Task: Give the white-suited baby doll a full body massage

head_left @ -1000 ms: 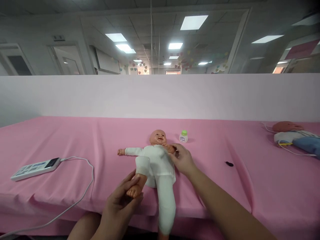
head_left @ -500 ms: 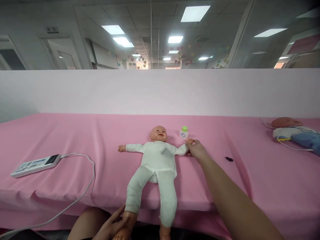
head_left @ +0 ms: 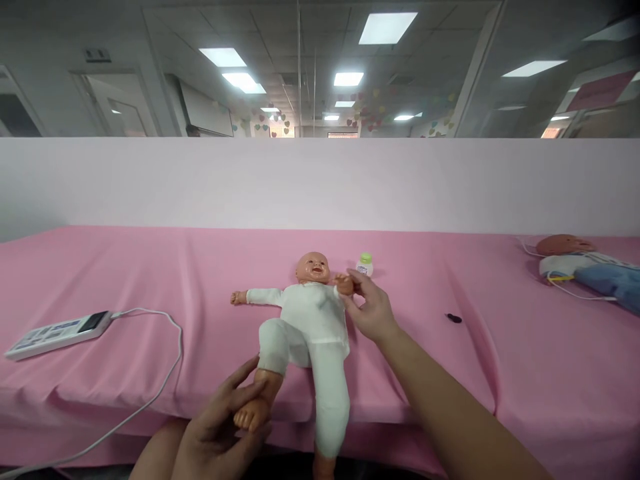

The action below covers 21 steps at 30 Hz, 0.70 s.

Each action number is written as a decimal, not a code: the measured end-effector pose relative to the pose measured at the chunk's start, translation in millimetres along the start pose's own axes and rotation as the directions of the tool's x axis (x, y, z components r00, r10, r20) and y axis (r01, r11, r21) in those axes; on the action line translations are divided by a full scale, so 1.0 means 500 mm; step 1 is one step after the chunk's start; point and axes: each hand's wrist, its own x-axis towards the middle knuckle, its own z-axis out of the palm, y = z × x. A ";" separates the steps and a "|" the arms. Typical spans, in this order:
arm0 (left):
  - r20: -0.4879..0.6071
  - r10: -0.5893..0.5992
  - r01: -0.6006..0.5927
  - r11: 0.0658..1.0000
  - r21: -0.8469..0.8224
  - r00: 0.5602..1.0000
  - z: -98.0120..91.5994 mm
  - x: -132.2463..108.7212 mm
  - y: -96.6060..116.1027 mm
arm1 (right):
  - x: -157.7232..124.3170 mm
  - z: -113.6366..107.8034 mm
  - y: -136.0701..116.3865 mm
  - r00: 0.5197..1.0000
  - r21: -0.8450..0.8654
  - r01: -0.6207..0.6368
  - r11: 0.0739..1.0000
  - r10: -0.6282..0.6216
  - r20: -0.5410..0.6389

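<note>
A baby doll (head_left: 320, 313) in a white top and white trousers lies on its back, head away from me, on a pink sheet (head_left: 210, 373). My left hand (head_left: 220, 417) is wrapped round the doll's bare foot on the left, and that leg is bent at the knee. Between the fingers and thumb of my right hand (head_left: 370, 305) is the doll's other-side hand, lifted toward its chest. Just behind my right fingertips stands a small clear bottle (head_left: 365, 265) with a green cap. The doll's straight leg hangs over the table's front edge.
On the left lies a white handheld device (head_left: 60, 335) with a white cable (head_left: 173, 373) running off the front edge. A small black object (head_left: 453, 319) rests right of my forearm. Another doll (head_left: 585, 267) in blue lies far right. A white wall (head_left: 320, 183) stands behind.
My left hand has raised the doll's foot, bending that knee. My right hand has brought the doll's arm inward and up, from stretched out sideways to near its shoulder.
</note>
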 end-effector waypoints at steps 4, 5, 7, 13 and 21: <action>0.018 -0.072 0.073 0.991 -0.111 0.997 0.045 0.046 -0.001 | -0.011 0.028 -0.026 0.934 -0.097 0.304 0.948 -0.277 0.224; 0.013 -0.110 0.111 0.984 -0.142 0.994 0.054 0.056 0.000 | -0.013 0.034 -0.027 0.902 -0.096 0.378 0.921 -0.343 0.263; -0.004 -0.175 0.171 0.965 -0.199 0.985 0.069 0.073 0.002 | -0.015 0.043 -0.026 0.853 -0.104 0.473 0.875 -0.425 0.304; 0.019 -0.174 0.174 0.968 -0.180 0.985 0.062 0.068 0.001 | -0.013 0.035 -0.028 0.922 -0.096 0.315 0.944 -0.280 0.268; 0.113 0.090 -0.098 0.992 0.073 0.989 -0.030 -0.046 -0.009 | 0.021 -0.016 0.061 0.927 0.175 -0.359 0.917 0.372 -0.045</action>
